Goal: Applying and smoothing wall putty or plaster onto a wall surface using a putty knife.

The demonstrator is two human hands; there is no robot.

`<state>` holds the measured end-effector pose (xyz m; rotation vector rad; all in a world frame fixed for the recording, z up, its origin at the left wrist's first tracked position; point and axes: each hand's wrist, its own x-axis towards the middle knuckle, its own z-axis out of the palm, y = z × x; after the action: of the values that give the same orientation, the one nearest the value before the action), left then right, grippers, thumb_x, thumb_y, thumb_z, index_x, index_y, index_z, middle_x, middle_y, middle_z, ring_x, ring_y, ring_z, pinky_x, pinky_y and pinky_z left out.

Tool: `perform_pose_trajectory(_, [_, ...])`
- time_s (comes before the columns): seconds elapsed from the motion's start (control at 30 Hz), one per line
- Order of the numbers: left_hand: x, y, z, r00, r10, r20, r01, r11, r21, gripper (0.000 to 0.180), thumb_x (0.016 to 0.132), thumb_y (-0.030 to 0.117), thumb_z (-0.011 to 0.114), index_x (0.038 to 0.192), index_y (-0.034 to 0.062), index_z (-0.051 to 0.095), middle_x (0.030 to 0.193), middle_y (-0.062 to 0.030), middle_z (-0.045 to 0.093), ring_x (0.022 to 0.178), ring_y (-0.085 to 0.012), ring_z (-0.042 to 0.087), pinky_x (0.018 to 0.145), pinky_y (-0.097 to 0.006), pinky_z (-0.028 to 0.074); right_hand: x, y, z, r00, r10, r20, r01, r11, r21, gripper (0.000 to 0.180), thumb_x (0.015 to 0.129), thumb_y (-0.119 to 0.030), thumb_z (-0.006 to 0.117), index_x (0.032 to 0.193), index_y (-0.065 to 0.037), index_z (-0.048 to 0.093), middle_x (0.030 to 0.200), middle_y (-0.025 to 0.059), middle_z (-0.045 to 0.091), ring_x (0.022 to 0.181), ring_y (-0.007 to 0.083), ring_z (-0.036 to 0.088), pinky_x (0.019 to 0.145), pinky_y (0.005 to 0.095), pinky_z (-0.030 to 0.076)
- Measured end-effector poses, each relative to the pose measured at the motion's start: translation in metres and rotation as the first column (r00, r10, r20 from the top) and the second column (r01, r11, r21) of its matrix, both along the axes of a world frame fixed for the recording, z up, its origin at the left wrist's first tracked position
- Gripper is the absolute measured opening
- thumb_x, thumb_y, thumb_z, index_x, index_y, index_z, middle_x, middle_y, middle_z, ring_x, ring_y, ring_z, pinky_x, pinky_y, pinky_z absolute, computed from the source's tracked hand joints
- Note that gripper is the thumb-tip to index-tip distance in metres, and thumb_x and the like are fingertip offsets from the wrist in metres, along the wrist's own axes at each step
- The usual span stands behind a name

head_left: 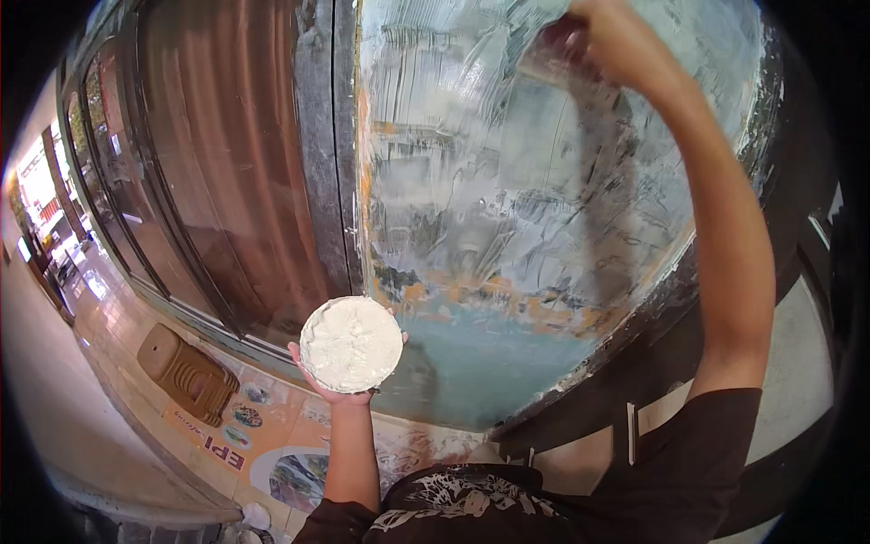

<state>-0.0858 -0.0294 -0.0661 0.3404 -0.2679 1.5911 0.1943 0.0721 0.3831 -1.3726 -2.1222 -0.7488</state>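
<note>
Holds the tub of cream-white paste (351,344) on the left hand (346,395), near the lower left edge of the teal-grey panel (471,349), with the open face upward. Has this hand spread wide, with palm seemingly under the bottom and digits around both sides, without pinching. Cannot tell the depth of the tub, but probably feels rather heavy when full like this. To judge from the lumps and hollows on top, must be soft, thick and sticky inside, not quick to pour; should be firm in the wall, and slippery at any smeared place of the rim. Better to support from below, under the middle, and to avoid taking hold by the rim.

Higher, at the upper part of the panel, grips the flat tool (559,47) with the right hand (605,34), fingers closed around a dark reddish part. Seems light and stiff, best to take by the thick part, away from the edge. Because of blur, cannot tell any contact with the panel.

To the left, can see a brown curtain (227,154) behind glass, and below, a brown plastic stool (186,374) near a printed sheet (261,433).
</note>
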Motion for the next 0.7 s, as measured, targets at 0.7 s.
perform_pose_trajectory(0.7, [0.003, 0.017, 0.006, 0.999, -0.003, -0.036, 0.001, 0.999, -0.047, 0.094, 0.081, 0.083, 0.044, 0.151, 0.0201, 0.042, 0.156, -0.0186, 0.036, 0.137, -0.0547, 0.036, 0.102, -0.086, 0.021, -0.014, -0.051, 0.006, 0.939, 0.247, -0.239, -0.284, 0.950, -0.133, 0.021, 0.090, -0.001, 0.063, 0.110, 0.001, 0.069, 0.079, 0.0120, 0.071, 0.065, 0.0160, 0.071, 0.055, 0.0346, 0.057])
